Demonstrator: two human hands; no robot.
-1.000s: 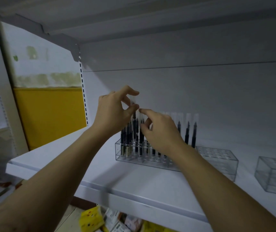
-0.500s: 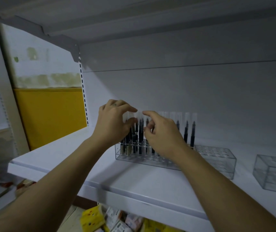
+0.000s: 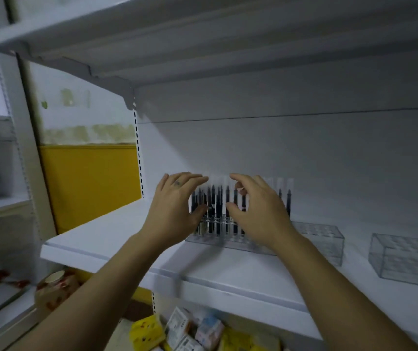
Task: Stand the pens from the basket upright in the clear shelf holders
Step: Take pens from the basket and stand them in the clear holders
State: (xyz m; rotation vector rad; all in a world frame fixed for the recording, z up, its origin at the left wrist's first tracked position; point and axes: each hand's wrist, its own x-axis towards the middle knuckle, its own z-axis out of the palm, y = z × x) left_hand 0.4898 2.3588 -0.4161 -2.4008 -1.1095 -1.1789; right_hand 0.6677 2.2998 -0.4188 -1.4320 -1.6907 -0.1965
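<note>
- The pens (image 3: 218,206) stand upright, long axis vertical, packed into the left end of the clear holder (image 3: 324,239) on the shelf (image 3: 116,239). I can't see the basket from here.
- Both hands are right at that cluster, reaching forward and up with the backs facing me. The pens sit between them, just past the fingertips.
- My left hand (image 3: 175,209) is spread. Its fingers lie fairly straight across the pen tops on the left side, and its thumb sits lower against the dark barrels. It isn't pinching anything that I can make out.
- My right hand (image 3: 261,214) is cupped, fingers curved over the tops and thumb pointing in at a white-capped pen. I cannot tell whether it pinches that pen or only brackets it.
- The right hand is nearer the open slots. The right stretch of the holder looks unfilled apart from a few pens behind my right wrist.
- A second clear holder (image 3: 405,259) stands well apart to the right, with nothing in it.
- My judgement is that the coming move is a small straightening nudge, kept vertical so neighbouring pens don't tip.
</note>
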